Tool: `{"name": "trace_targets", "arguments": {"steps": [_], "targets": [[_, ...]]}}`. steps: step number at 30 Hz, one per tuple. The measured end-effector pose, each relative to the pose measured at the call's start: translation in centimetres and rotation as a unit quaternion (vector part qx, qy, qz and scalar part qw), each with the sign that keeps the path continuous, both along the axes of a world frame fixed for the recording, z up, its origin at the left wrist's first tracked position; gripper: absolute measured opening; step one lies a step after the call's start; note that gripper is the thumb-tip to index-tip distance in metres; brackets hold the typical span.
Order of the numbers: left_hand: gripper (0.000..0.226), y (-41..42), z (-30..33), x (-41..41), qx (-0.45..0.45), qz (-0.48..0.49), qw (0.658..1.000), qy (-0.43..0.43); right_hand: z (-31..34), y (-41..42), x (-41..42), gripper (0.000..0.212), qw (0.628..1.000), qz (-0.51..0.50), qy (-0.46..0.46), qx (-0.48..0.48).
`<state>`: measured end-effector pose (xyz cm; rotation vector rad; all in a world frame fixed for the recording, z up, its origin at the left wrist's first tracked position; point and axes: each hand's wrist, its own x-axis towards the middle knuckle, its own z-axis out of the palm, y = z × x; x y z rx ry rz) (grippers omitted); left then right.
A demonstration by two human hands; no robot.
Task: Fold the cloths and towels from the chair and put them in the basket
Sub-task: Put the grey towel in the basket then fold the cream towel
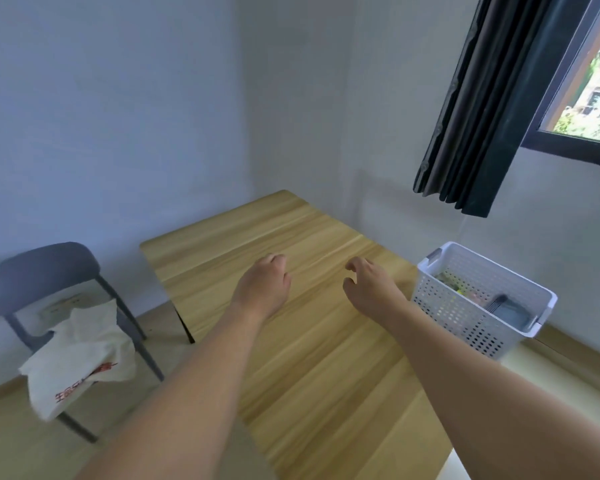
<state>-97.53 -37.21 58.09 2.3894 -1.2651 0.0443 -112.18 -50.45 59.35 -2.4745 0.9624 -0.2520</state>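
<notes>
A white cloth [80,355] with red print lies crumpled on the seat of a grey chair [39,271] at the left and hangs over the seat's front edge. A white perforated basket [478,317] stands at the table's right edge with folded cloths inside. Both my arms reach out over the wooden table [312,341]. My left hand [265,284] hovers with its fingers loosely curled and holds nothing. My right hand [369,285] hovers beside it, fingers loosely bent, also holding nothing.
The table stands in a corner between two pale walls. A dark curtain [492,109] hangs beside a window [589,81] above the basket. The chair stands on the floor just left of the table.
</notes>
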Motion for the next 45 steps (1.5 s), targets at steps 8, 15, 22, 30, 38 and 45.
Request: {"name": "trace_targets", "arguments": {"steps": [8,15,22,30,38,45], "targets": [[0.043,12.8,2.4,11.3,-0.041,-0.016,0.999,-0.002,2.1,13.8,11.1,0.041,0.999,-0.007,-0.034,0.002],[0.042,20.3,4.2,19.4,-0.066,-0.004,0.998,0.004,4.0,20.6,18.5,0.042,0.999,-0.019,-0.038,0.002],[0.043,29.6,2.6,29.1,-0.06,0.009,0.997,0.043,3.3,29.3,31.0,0.043,0.998,0.022,-0.042,0.036],[0.035,40.3,1.8,46.3,-0.053,0.055,0.994,0.075,3.6,39.7,47.6,0.044,0.996,0.052,-0.052,0.043],[0.039,42.9,1.4,59.0,-0.071,0.097,0.987,0.103,1.3,40.8,58.9,0.043,0.996,0.044,-0.024,0.079],[0.037,45.5,-4.5,72.0,-0.017,0.117,0.982,0.15,-3.6,42.5,72.0,0.042,0.989,0.048,0.018,0.138]]}}
